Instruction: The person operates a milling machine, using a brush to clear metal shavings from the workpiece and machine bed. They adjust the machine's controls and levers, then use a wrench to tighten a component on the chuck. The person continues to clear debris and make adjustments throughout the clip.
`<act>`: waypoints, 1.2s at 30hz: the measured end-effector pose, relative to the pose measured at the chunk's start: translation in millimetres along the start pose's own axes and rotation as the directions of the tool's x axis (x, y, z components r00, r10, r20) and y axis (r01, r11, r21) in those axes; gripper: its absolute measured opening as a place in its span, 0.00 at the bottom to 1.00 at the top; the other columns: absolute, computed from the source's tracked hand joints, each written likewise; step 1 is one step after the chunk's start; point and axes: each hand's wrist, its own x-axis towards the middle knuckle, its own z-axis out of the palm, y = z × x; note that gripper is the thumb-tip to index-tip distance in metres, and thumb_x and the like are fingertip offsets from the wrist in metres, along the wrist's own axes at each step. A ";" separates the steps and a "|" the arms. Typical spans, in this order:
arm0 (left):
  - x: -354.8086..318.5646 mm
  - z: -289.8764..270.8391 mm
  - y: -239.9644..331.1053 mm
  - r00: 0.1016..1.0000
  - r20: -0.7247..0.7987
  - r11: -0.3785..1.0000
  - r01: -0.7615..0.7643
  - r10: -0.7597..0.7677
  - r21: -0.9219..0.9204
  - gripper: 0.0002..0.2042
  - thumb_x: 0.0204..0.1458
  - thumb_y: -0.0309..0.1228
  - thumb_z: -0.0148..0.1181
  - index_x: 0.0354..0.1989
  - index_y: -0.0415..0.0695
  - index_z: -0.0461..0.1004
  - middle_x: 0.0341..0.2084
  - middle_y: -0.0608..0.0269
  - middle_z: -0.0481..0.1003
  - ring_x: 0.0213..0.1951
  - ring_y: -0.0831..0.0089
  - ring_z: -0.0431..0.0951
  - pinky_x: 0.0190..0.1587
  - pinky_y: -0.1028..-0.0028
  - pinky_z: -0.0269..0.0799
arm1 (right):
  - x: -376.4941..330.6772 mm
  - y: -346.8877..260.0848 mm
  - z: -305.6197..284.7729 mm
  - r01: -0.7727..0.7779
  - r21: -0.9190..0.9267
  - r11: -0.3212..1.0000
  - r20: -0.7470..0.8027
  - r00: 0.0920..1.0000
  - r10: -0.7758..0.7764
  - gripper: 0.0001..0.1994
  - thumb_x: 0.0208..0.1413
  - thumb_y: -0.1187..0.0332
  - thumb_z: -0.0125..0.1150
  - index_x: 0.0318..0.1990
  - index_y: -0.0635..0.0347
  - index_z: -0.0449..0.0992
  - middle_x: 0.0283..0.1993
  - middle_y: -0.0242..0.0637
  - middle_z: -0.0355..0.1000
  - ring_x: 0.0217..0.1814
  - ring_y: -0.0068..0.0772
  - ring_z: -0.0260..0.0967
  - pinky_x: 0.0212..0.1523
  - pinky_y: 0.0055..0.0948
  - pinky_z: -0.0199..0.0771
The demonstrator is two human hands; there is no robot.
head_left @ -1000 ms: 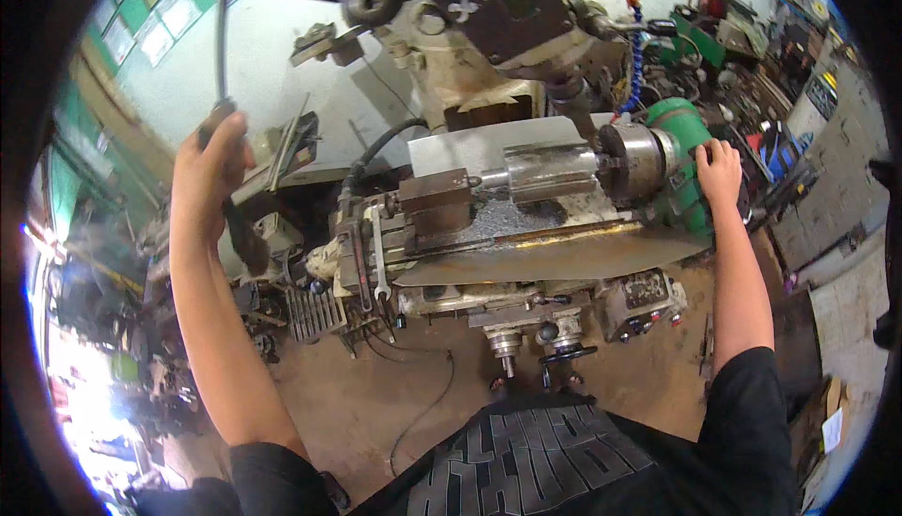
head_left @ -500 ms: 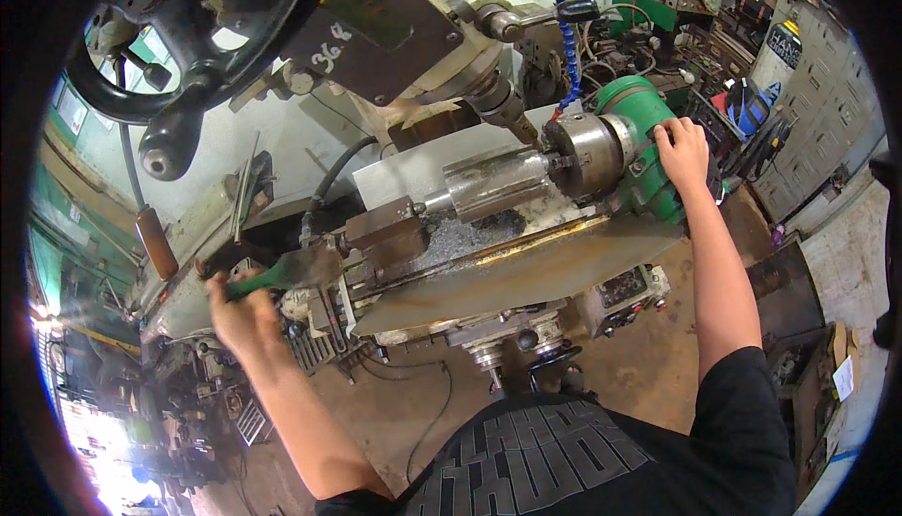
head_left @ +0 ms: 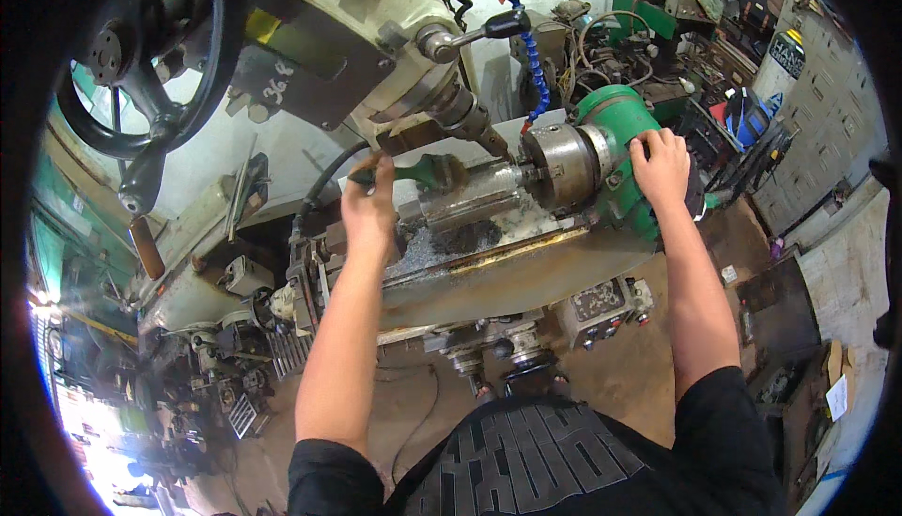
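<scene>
My left hand (head_left: pixel 369 208) grips a green-handled brush (head_left: pixel 421 171), its bristle end lying over a metal cylinder workpiece (head_left: pixel 468 198). The workpiece is held in a steel chuck (head_left: pixel 556 164) on a green indexing head (head_left: pixel 615 145). My right hand (head_left: pixel 663 166) rests on that green head, fingers closed over its top. The milling machine head (head_left: pixel 357 37) hangs above the workpiece, its spindle (head_left: pixel 460 117) close to the brush. Metal chips (head_left: pixel 442 243) lie on the machine table (head_left: pixel 526 276) under the part.
A black handwheel (head_left: pixel 150 65) sits upper left. A blue segmented coolant hose (head_left: pixel 537 74) drops beside the spindle. Green machines, cables and clutter (head_left: pixel 658 37) fill the back right. Grey cabinets (head_left: pixel 827 112) stand at far right. Machine parts (head_left: pixel 225 394) crowd the floor at left.
My left hand came down from a lever at upper left, took the green-handled brush and carried it right to the workpiece. My right hand stayed on the green head.
</scene>
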 end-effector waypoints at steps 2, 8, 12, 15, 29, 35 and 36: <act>0.1 -24.5 6.8 0.964 0.135 0.958 0.201 -0.231 0.204 0.18 0.61 0.44 0.66 0.47 0.39 0.80 0.35 0.58 0.82 0.34 0.74 0.79 0.39 0.74 0.72 | -0.1 -0.2 0.5 -0.008 0.001 1.000 0.001 1.000 0.008 0.12 0.58 0.56 0.62 0.36 0.53 0.81 0.43 0.38 0.74 0.53 0.47 0.70 0.53 0.47 0.70; 19.3 -16.5 -8.7 0.940 0.232 0.944 0.290 -0.251 -0.155 0.17 0.66 0.40 0.62 0.46 0.33 0.79 0.36 0.55 0.83 0.37 0.71 0.81 0.42 0.72 0.76 | 0.2 0.8 1.8 -0.010 -0.003 1.000 0.005 1.000 0.010 0.11 0.58 0.56 0.62 0.36 0.53 0.81 0.44 0.37 0.74 0.53 0.46 0.69 0.52 0.46 0.69; 21.6 12.3 -27.6 0.873 0.370 0.897 0.404 -0.318 -0.182 0.20 0.66 0.42 0.61 0.48 0.33 0.77 0.42 0.53 0.82 0.41 0.70 0.81 0.45 0.73 0.76 | 0.3 1.3 1.0 -0.007 0.003 1.000 0.010 1.000 0.007 0.11 0.57 0.56 0.62 0.36 0.53 0.81 0.43 0.38 0.74 0.54 0.47 0.69 0.52 0.46 0.69; 27.8 13.4 -37.8 0.846 0.431 0.890 0.419 -0.312 -0.179 0.19 0.64 0.41 0.63 0.50 0.33 0.76 0.42 0.54 0.81 0.42 0.69 0.81 0.46 0.73 0.77 | 0.7 0.2 0.8 -0.006 -0.003 1.000 0.004 1.000 0.006 0.11 0.57 0.56 0.63 0.36 0.53 0.81 0.43 0.38 0.74 0.54 0.47 0.69 0.52 0.46 0.69; 51.2 -69.5 3.0 0.862 0.474 0.971 0.081 -0.181 0.223 0.18 0.65 0.32 0.62 0.59 0.33 0.75 0.42 0.58 0.82 0.44 0.70 0.81 0.53 0.70 0.76 | 0.4 -2.8 -0.4 -0.002 -0.036 0.999 0.006 1.000 0.002 0.11 0.57 0.56 0.64 0.36 0.52 0.81 0.43 0.36 0.74 0.52 0.45 0.69 0.51 0.45 0.69; 38.6 -12.2 1.5 0.827 0.550 0.962 -0.043 -0.117 0.269 0.15 0.62 0.29 0.65 0.55 0.39 0.80 0.39 0.61 0.84 0.43 0.75 0.80 0.53 0.73 0.73 | 0.5 -3.5 -0.5 0.005 -0.035 0.999 0.016 1.000 -0.004 0.11 0.56 0.55 0.64 0.35 0.52 0.81 0.44 0.38 0.74 0.54 0.46 0.69 0.52 0.46 0.69; 37.1 -8.5 0.3 0.831 0.541 0.959 -0.033 -0.131 0.282 0.15 0.60 0.29 0.66 0.54 0.41 0.81 0.39 0.62 0.84 0.43 0.76 0.79 0.54 0.73 0.72 | 0.4 -3.9 -0.1 0.003 -0.040 0.999 0.016 1.000 -0.003 0.11 0.56 0.55 0.64 0.35 0.52 0.81 0.44 0.38 0.74 0.54 0.46 0.69 0.52 0.46 0.69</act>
